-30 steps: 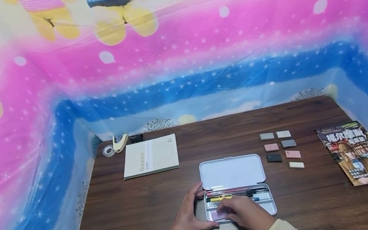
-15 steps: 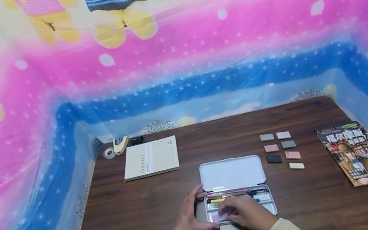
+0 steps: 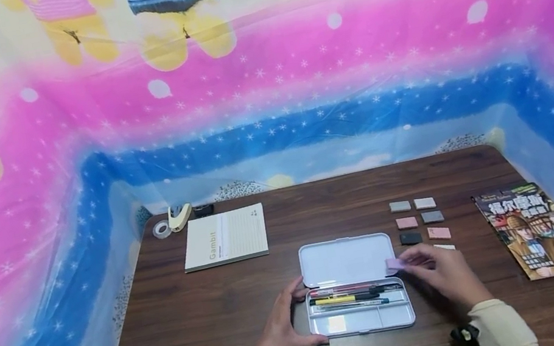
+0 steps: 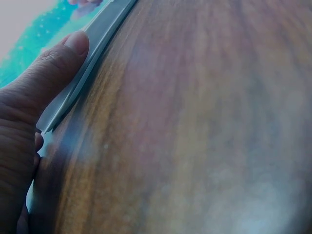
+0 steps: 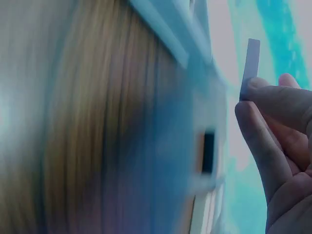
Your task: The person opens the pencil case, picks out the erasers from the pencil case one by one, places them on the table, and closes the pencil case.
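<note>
A white pencil case (image 3: 361, 325) lies with its lid (image 3: 348, 259) folded back, several pens (image 3: 349, 298) in its far compartment. The near compartments hold nothing. My left hand (image 3: 284, 326) holds the case's left end, thumb along the near edge and fingers at the far left corner. In the left wrist view the thumb (image 4: 63, 58) lies on the case's edge. With thumb and fingertips, my right hand (image 3: 447, 273) pinches a small lilac eraser (image 3: 394, 264), which overlaps the lid's right corner. The right wrist view shows this eraser (image 5: 250, 68) raised between the fingertips.
Beyond the right hand lie several small erasers (image 3: 406, 223), in grey, white, pink and black; one white eraser (image 3: 444, 247) is partly hidden by it. A magazine (image 3: 540, 231) is at the right. Back left are a notebook (image 3: 224, 238), tape roll (image 3: 161, 229) and cream stapler (image 3: 181, 218).
The right hand has lifted the lilac eraser out of the case's near left compartment and carried it right and away. The left hand keeps its place on the case.
</note>
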`<action>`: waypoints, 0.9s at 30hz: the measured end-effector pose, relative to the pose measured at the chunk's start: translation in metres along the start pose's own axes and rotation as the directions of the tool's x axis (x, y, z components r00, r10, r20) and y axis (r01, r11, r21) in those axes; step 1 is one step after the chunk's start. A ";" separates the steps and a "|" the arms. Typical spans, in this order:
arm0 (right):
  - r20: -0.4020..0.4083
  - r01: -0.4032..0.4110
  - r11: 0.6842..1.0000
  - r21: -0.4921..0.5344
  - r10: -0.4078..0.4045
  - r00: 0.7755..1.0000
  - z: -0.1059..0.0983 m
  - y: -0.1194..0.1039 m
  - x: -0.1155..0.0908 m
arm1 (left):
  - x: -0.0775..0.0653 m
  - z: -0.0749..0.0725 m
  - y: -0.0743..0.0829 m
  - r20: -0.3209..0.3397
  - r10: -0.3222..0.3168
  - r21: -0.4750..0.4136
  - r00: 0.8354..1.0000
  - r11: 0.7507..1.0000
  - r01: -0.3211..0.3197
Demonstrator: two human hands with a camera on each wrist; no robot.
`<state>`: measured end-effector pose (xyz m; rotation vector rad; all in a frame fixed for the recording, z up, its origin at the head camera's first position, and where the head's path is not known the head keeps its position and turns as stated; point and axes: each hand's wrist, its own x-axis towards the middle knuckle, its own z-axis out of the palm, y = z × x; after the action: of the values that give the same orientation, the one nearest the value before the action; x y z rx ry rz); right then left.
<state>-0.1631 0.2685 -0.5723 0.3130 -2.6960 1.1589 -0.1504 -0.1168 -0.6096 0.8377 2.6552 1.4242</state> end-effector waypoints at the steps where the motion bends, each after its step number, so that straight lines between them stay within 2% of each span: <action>1: -0.007 -0.031 0.999 -0.028 0.031 0.999 -0.005 0.007 0.002 | 0.000 0.000 0.000 -0.001 0.003 -0.002 1.000 1.000 -0.003; 5: -0.009 -0.088 0.990 -0.107 0.087 0.996 -0.014 0.027 0.007 | 0.000 -0.001 -0.001 -0.005 0.010 -0.001 1.000 1.000 -0.010; 9: 0.000 -0.113 0.984 -0.138 0.114 0.993 -0.012 0.034 0.008 | 0.000 -0.001 -0.001 -0.001 0.008 0.002 1.000 1.000 -0.008; 21: 0.005 -0.150 0.963 -0.222 0.155 0.988 -0.013 0.024 0.013 | 0.001 0.000 -0.002 0.001 0.008 0.006 1.000 1.000 -0.008; 27: 0.016 -0.189 0.954 -0.234 0.198 0.980 -0.012 0.025 0.013 | 0.001 0.000 -0.001 0.009 -0.022 0.003 1.000 1.000 0.022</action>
<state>-0.1812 0.2920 -0.5782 0.0365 -2.9121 0.8758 -0.1515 -0.1168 -0.6101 0.8098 2.6527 1.4085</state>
